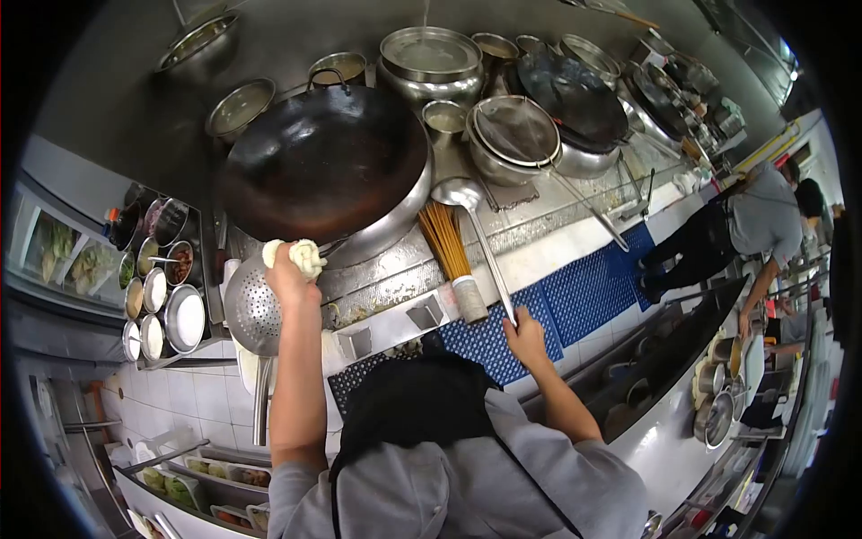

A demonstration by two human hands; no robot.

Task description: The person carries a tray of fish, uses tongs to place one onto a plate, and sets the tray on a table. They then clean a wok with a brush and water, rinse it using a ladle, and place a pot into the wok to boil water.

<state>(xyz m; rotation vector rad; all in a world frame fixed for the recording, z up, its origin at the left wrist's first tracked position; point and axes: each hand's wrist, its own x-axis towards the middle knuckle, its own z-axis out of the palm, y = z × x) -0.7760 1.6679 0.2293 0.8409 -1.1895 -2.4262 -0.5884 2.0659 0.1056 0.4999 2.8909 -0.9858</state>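
Leftmost, apart from the large round black wok (328, 153) (landmark for these notes): round containers of white and coloured ingredients (184, 319), grouped at its left, presumably for easy reach.

Nearer the wok, a round perforated steel strainer (256, 310), below its near-left rim, handle towards the person; likely parked so it can be picked up by that end.

Left hand (292, 277) at the wok's near-left edge, fingers closed round a thick folded cream cloth (307, 259). Cloth probably guards the skin from hot metal; what it covers is hidden.

Wok itself broad and open, seated on the steel range, dark loop handle (329, 79) on the far rim. Round steel pot (431, 54) behind and to its right.

Right of the wok, a bundled tan bamboo brush (444, 242), bristles towards the range, bound pale end nearer the person. Beside it a long steel ladle (460, 192), bowl just off the wok's right rim. Right hand (526, 339), well right of the wok, has its fingers wrapped round the ladle's far handle end; such a grip would give reach and distance from heat.

Farther right of the wok, a round wire-mesh sieve (516, 128) over a steel pot, perhaps for draining.
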